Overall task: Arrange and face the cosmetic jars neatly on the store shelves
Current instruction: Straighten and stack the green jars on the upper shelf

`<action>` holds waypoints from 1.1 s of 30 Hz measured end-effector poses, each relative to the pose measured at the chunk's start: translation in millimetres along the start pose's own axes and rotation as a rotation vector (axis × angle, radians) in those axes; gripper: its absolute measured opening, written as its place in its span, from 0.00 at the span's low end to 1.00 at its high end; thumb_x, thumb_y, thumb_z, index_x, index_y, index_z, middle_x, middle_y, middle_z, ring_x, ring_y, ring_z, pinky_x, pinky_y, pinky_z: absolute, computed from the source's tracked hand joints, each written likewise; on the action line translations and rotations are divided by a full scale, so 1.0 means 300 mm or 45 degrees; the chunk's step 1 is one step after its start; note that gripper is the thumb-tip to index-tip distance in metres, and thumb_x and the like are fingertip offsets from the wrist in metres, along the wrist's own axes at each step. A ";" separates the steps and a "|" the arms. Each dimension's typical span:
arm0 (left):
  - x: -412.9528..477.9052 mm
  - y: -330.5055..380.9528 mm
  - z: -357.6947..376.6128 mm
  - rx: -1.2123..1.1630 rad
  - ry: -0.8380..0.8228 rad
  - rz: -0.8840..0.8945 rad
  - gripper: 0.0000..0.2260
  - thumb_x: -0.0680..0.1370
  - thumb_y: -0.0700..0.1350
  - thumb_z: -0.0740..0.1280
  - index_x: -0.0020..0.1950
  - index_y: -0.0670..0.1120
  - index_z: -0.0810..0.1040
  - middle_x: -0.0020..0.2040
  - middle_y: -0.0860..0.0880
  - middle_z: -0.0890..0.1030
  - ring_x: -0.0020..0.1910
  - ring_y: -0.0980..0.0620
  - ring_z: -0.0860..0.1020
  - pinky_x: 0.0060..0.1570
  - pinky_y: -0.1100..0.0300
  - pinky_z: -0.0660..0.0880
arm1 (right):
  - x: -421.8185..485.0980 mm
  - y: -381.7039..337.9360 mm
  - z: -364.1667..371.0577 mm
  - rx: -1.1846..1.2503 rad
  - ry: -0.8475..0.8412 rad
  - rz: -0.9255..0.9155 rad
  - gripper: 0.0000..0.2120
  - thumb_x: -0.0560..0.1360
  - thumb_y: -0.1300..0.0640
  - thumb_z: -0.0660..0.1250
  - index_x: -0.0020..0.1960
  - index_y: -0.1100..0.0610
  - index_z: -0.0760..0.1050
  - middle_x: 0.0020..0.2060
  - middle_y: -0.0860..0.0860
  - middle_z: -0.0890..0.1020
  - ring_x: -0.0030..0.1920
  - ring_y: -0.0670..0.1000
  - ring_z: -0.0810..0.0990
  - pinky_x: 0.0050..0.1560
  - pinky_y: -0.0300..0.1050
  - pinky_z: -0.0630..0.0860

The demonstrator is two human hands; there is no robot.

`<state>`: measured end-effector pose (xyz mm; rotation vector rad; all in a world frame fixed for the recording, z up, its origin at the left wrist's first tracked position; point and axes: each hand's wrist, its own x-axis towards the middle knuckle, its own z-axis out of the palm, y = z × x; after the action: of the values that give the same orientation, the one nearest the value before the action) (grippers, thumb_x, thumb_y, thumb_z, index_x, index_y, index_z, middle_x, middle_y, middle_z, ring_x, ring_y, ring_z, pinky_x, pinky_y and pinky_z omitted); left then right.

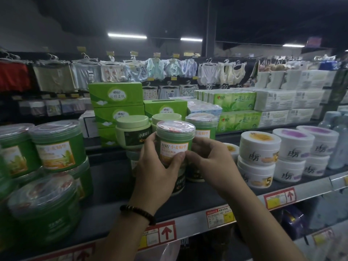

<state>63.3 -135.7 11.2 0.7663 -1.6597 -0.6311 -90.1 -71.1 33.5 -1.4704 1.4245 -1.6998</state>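
Up on the shelf [113, 185], both hands are on the green jar [175, 140]. My left hand [157, 166] wraps it, thumb pressed across the orange label. My right hand [211, 161] curls its fingers round the right side. The jar's upright, label facing me, directly above a paler jar [178, 183].

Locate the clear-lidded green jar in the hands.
Head view, centre: the green jar is held between left hand and right hand, above a lower jar, just right of the pale-lidded jar.

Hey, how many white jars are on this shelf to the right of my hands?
7: yellow pair, middle purple pair, far purple pair, each stacked, plus one jar partly behind the right hand. Others may hide behind.
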 end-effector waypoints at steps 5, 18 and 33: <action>0.004 0.001 -0.002 0.026 -0.028 0.009 0.34 0.75 0.51 0.78 0.78 0.53 0.68 0.72 0.54 0.76 0.68 0.58 0.77 0.65 0.57 0.78 | -0.002 -0.004 -0.004 -0.010 0.026 -0.016 0.17 0.80 0.71 0.71 0.67 0.59 0.82 0.55 0.50 0.90 0.55 0.42 0.88 0.51 0.33 0.82; -0.003 0.035 -0.078 -0.113 -0.062 0.023 0.32 0.78 0.49 0.76 0.79 0.56 0.68 0.70 0.56 0.80 0.67 0.61 0.79 0.64 0.53 0.81 | -0.031 -0.030 0.032 0.069 0.126 -0.097 0.23 0.77 0.68 0.77 0.70 0.60 0.81 0.55 0.51 0.90 0.56 0.47 0.89 0.55 0.42 0.86; -0.052 0.107 -0.280 -0.299 -0.118 0.041 0.25 0.79 0.45 0.73 0.76 0.51 0.72 0.63 0.59 0.85 0.62 0.58 0.83 0.59 0.56 0.82 | -0.053 -0.102 0.137 0.146 -0.053 -0.130 0.28 0.71 0.54 0.83 0.69 0.56 0.82 0.58 0.55 0.89 0.60 0.55 0.88 0.63 0.60 0.85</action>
<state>142.6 -104.0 43.1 0.5469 -1.6426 -0.8330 -39.5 -63.1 49.6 -1.5287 1.2286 -1.7703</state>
